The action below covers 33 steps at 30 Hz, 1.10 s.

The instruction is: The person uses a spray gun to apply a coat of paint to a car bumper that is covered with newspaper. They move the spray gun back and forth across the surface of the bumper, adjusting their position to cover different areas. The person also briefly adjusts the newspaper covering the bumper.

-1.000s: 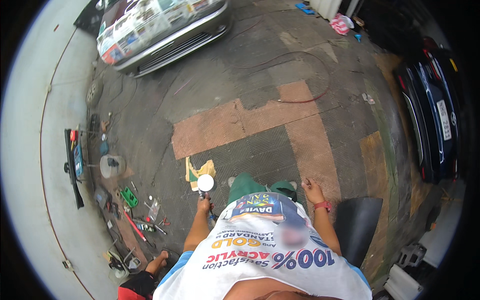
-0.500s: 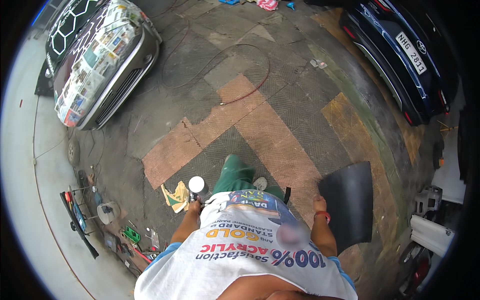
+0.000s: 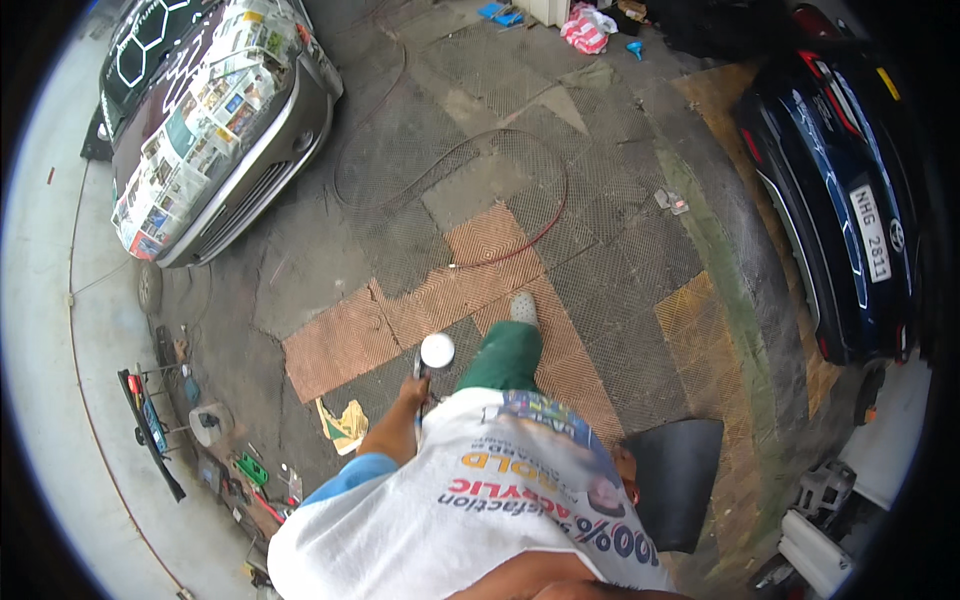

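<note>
My left hand (image 3: 412,391) is closed around the handle of a spray gun (image 3: 420,362) topped by a round white cup. It is held out in front of my left side, above the floor mats. Low on my right, my right hand (image 3: 626,468) is at the left edge of a dark, slightly curved panel (image 3: 678,485). Its fingers are partly hidden by my shirt and the panel's edge. One foot in a light clog (image 3: 523,309) is forward on the orange mat strip.
A car covered with newspaper (image 3: 215,120) stands at the far left, a dark blue car (image 3: 835,200) at the right. A red hose (image 3: 560,205) loops over the mats. Torn yellowish paper (image 3: 345,425) lies by my left side. Tools and a green tray (image 3: 252,468) are farther left.
I have stepped forward, one foot now out ahead. The spray gun has moved forward and right with my left hand. My right hand and the panel have shifted lower in view.
</note>
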{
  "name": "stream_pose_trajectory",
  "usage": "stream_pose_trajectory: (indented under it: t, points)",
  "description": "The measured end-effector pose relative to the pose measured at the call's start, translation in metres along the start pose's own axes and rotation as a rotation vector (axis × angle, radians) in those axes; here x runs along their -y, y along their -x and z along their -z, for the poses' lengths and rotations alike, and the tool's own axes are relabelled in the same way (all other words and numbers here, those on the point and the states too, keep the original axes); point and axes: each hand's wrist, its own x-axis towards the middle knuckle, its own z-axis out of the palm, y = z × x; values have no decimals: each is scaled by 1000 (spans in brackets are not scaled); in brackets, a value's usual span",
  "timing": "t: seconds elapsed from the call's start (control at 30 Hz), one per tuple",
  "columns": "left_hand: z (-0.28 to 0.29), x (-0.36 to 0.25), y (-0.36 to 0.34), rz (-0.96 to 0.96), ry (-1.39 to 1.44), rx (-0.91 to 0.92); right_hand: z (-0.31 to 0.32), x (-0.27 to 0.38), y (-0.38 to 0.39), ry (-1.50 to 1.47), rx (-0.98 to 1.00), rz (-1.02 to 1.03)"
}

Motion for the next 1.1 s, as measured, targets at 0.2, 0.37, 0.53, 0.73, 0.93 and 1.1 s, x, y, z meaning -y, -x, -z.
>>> stream_pose_trajectory:
  t: [0.2, 0.37, 0.53, 0.73, 0.93, 1.1]
  points:
    - [-9, -196, -49, -86, 155, 110, 75, 154, -121, -172, -18, -91]
    - [2, -366, -53, -153, 52, -6, 118, 311, -223, -248, -167, -71]
    - [-2, -445, -64, -80, 59, -113, 130, 381, -338, -1, 2, -131]
    - [-43, -454, -52, 131, 220, -238, 166, 473, -474, 192, 219, -94]
    - [-68, -504, -21, 435, 447, -136, 263, 610, -765, 870, 358, 388]
    - [-92, -600, -47, 381, 655, -177, 290, 922, -867, 365, 0, 415]
